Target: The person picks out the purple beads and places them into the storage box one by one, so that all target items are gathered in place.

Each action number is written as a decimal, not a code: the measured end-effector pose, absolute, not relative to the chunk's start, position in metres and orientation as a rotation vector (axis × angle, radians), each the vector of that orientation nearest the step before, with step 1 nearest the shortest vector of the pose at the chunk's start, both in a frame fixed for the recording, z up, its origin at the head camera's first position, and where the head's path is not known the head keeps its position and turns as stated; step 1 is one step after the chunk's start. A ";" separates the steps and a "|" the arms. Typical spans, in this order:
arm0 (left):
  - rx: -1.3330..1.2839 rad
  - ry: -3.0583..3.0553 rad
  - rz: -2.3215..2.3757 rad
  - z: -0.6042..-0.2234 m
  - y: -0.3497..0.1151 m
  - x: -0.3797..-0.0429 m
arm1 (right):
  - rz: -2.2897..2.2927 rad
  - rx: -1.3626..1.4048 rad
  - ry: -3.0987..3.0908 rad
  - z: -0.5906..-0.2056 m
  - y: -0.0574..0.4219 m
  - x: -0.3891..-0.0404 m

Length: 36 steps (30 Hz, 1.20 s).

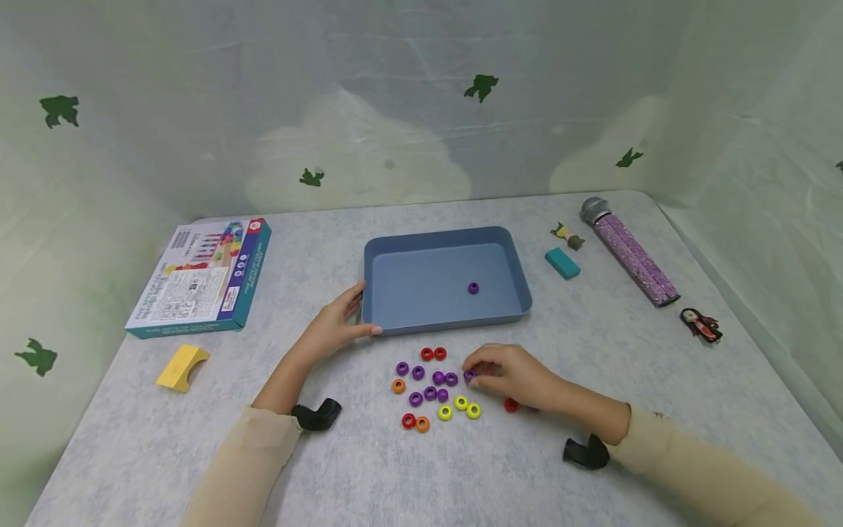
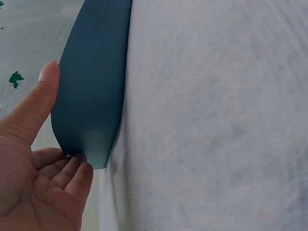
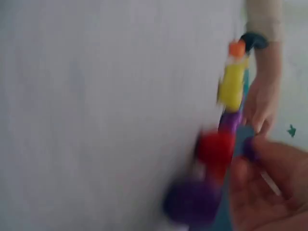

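Observation:
A shallow blue tray with one purple bead in it stands mid-table. My left hand holds its near left corner, thumb at the front rim and fingers along the left side. In the left wrist view the fingers bend against the tray's end wall. Between the right hand's thumb and fingertips a purple bead is pinched, seen in the right wrist view too. Loose purple beads, red beads, yellow beads and orange beads lie left of this hand.
A colourful box and a yellow arch block lie at left. On the right are a teal block, a small figurine, a glittery microphone and a doll-shaped item. Another red bead sits beneath the right wrist.

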<state>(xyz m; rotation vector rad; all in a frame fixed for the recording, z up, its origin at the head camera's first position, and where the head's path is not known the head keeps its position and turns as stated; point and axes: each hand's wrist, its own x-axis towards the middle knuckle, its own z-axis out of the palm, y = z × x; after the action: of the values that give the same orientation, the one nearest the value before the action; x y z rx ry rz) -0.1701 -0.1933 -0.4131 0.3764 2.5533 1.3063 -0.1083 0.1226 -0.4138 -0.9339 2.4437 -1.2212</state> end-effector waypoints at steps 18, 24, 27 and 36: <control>0.395 2.542 1.309 -0.413 -0.194 -0.170 | -1.128 -0.671 2.639 -0.408 0.127 -0.217; 0.389 2.536 1.317 -0.413 -0.193 -0.170 | -0.975 -0.645 2.684 -0.412 0.122 -0.221; 0.382 2.535 1.314 -0.413 -0.193 -0.170 | -0.976 -0.658 2.683 -0.411 0.123 -0.219; 0.371 2.521 1.328 -0.392 -0.184 -0.160 | -1.247 -0.823 2.648 -0.380 0.139 -0.183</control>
<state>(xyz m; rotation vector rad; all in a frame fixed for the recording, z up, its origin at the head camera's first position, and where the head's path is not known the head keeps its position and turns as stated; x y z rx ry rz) -0.1597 -0.1840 -0.3923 0.3707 2.5212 1.3281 -0.1828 0.1392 -0.3797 -0.8227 2.6478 -1.2473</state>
